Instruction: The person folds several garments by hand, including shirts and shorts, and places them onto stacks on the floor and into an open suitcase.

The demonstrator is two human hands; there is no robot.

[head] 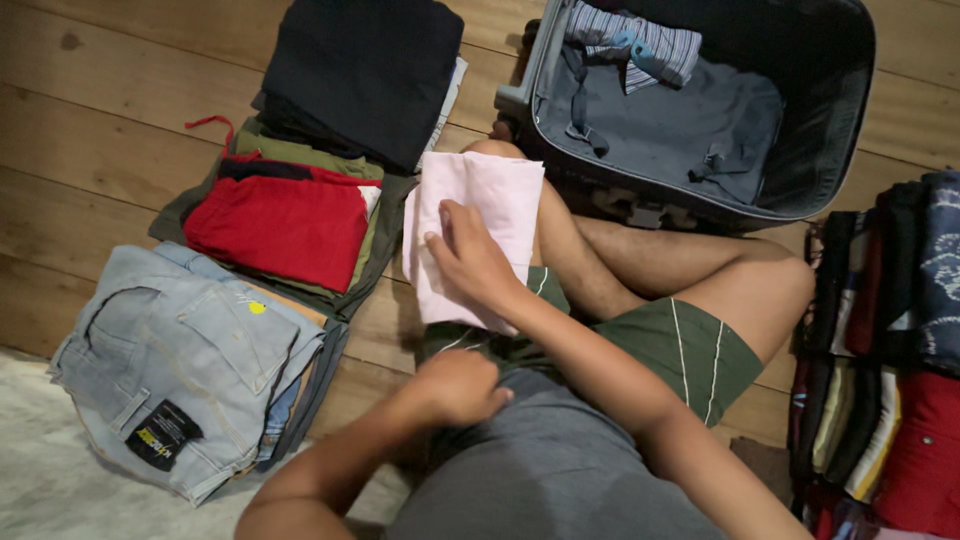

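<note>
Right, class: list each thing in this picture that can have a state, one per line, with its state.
Suitcase: open, a striped garment inside.
Pink cloth: folded, lying on the knee.
Right hand: flat on the pink cloth.
Left hand: closed, at the grey shirt.
Jeans: folded, on a pile.
Red garment: folded, stacked.
Black garment: folded, stacked.

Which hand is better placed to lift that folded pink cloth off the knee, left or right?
Probably the right hand: it lies flat on the folded pink cloth on the knee, near the open suitcase. The left hand is curled against the grey shirt, touching no clothing pile.
</note>
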